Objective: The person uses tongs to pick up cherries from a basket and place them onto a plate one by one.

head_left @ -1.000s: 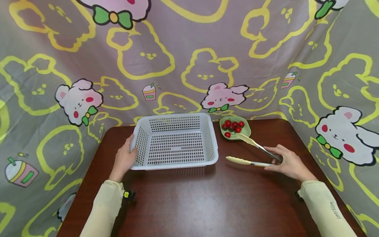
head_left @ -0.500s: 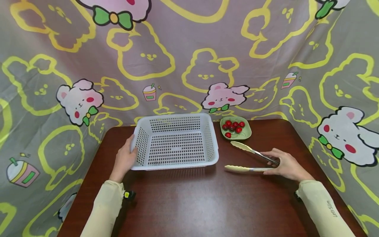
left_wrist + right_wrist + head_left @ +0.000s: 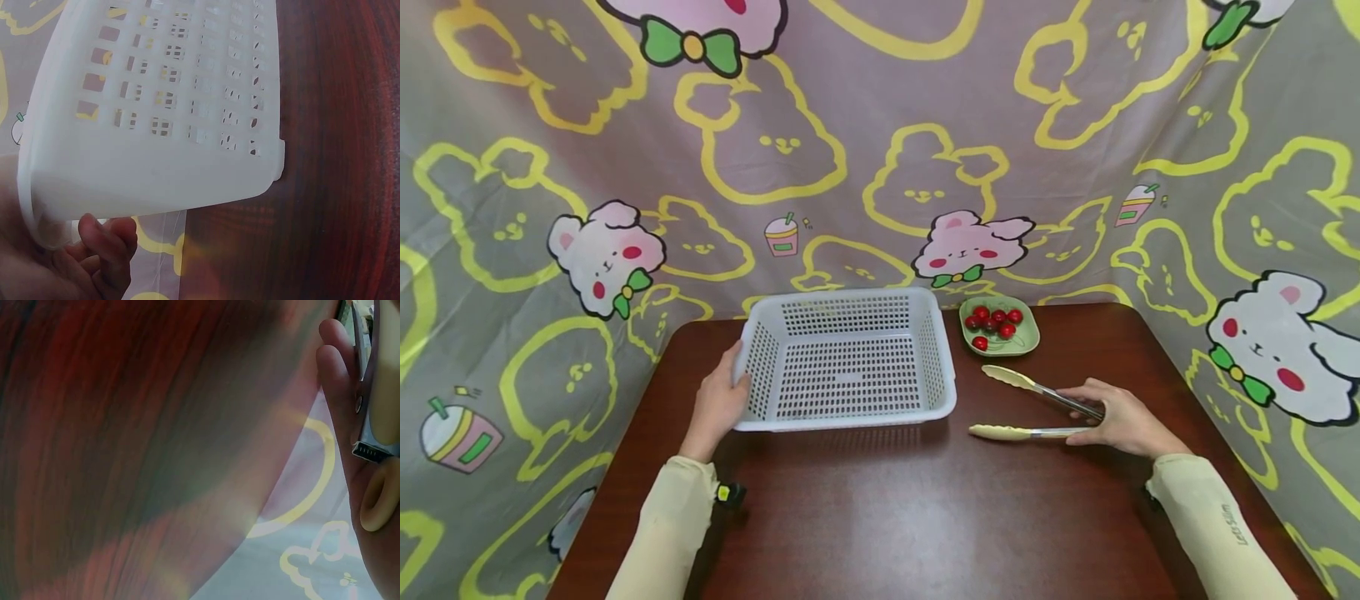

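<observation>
My left hand (image 3: 718, 404) grips the left end of a white perforated plastic basket (image 3: 842, 423). In the left wrist view, its fingers curl under the basket's rim (image 3: 37, 125). At the right, my right hand (image 3: 1123, 421) holds metal tongs (image 3: 1060, 398) with cream tips. Their arms are spread, with nothing between the tips. In the right wrist view the tongs' cream handle (image 3: 384, 394) lies against the palm, partly cut off by the frame. Behind the tongs sits a green plate (image 3: 1026, 340) with several glossy red fruits (image 3: 991, 323) resembling cherries.
The dark brown wooden table (image 3: 880, 508) lies under everything. A patterned cloth (image 3: 850, 125) with yellow bear outlines hangs close behind the table's back edge and along both sides. The green plate stands just right of the basket's back corner.
My right hand has drawn the tongs back from the plate's front rim, toward me and slightly left. The left hand and basket have stayed in place.
</observation>
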The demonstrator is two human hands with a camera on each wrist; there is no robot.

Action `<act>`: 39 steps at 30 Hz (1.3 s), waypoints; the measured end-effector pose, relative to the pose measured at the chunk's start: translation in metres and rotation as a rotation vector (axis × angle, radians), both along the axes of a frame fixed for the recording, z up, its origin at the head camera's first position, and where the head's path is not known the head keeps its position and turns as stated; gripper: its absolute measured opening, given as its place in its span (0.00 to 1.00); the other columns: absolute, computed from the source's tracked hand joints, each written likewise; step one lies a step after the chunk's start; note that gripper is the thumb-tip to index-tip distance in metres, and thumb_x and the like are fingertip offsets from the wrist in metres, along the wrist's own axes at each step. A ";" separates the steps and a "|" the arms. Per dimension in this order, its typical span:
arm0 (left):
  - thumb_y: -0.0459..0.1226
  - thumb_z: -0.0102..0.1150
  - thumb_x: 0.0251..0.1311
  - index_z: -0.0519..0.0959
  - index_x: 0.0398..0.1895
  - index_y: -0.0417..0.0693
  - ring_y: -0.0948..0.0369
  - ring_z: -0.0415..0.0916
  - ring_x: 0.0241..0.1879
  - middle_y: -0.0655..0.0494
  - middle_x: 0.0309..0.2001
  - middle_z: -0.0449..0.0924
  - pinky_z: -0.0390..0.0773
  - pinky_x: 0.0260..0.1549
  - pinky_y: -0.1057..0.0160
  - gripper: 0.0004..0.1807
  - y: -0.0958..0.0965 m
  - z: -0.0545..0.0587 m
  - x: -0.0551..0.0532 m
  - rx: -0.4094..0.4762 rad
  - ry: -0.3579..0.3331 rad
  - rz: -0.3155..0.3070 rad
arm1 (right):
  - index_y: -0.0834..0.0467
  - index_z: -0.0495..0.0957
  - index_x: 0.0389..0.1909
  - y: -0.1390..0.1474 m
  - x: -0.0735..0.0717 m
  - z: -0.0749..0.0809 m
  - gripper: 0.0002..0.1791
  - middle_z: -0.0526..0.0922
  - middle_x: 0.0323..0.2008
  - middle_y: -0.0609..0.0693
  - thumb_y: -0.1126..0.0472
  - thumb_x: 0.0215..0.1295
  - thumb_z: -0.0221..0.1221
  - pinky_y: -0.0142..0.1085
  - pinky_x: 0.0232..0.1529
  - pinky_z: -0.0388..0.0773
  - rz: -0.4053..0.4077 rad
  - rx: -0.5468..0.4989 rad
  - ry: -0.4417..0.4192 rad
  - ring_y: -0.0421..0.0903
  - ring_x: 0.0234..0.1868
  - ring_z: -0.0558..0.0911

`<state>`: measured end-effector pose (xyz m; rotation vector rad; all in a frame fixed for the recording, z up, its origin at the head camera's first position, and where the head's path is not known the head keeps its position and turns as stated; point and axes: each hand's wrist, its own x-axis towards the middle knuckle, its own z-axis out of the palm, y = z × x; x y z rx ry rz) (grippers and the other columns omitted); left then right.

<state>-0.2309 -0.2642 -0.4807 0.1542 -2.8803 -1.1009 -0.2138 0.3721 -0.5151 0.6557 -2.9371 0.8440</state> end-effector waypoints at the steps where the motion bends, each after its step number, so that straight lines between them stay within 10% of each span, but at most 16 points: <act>1: 0.37 0.43 0.76 0.48 0.85 0.48 0.36 0.76 0.58 0.30 0.73 0.65 0.72 0.58 0.35 0.36 0.000 0.000 0.000 0.000 0.001 -0.001 | 0.51 0.85 0.58 0.000 0.000 -0.001 0.40 0.78 0.34 0.42 0.47 0.37 0.84 0.32 0.37 0.73 -0.003 0.004 0.002 0.35 0.34 0.78; 39: 0.37 0.43 0.76 0.49 0.85 0.49 0.36 0.75 0.59 0.31 0.73 0.65 0.72 0.58 0.34 0.36 0.002 0.001 0.000 -0.003 -0.005 0.014 | 0.57 0.82 0.61 -0.007 -0.007 -0.007 0.42 0.84 0.45 0.50 0.51 0.41 0.83 0.50 0.49 0.78 -0.028 0.143 -0.022 0.50 0.47 0.82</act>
